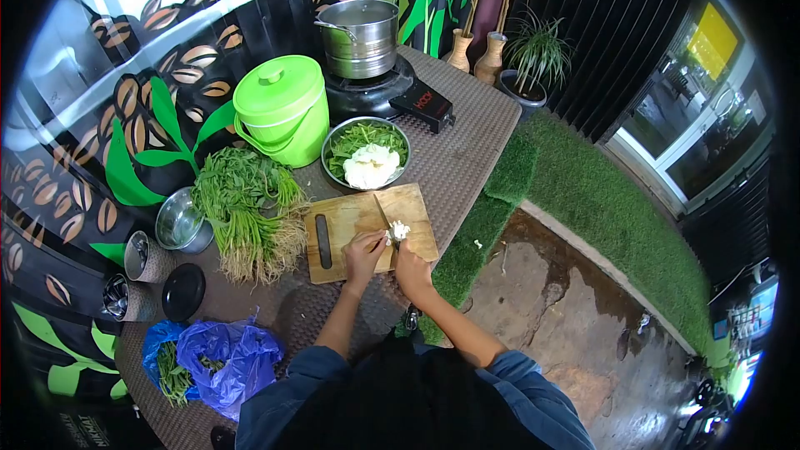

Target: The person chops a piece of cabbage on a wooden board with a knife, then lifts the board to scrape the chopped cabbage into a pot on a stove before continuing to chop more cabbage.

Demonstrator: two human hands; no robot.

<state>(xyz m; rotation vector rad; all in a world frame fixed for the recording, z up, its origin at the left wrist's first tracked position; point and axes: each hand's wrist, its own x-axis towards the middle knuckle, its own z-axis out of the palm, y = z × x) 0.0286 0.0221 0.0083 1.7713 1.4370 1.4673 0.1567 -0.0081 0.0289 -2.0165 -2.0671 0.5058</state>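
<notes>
A wooden cutting board (350, 215) lies on the brown woven-look table. Over its lower part, my right hand (412, 272) is closed round the handle end of a knife (382, 210), whose blade points up and to the left. My left hand (365, 257) is beside it, fingers pressed together at small white pieces (399, 231) next to the blade. What the left fingertips hold is too small to name. Just beyond the board stands a metal bowl (408, 168) with cut greens (350, 140) and a white mass (372, 166).
Leafy greens with roots (250, 208) lie left of the board. Behind are a green lidded bucket (287, 108) and a steel pot (360, 42) on a black stove (358, 98). An empty metal bowl (185, 221), a black lid (183, 292) and blue bags (229, 362) are at the left.
</notes>
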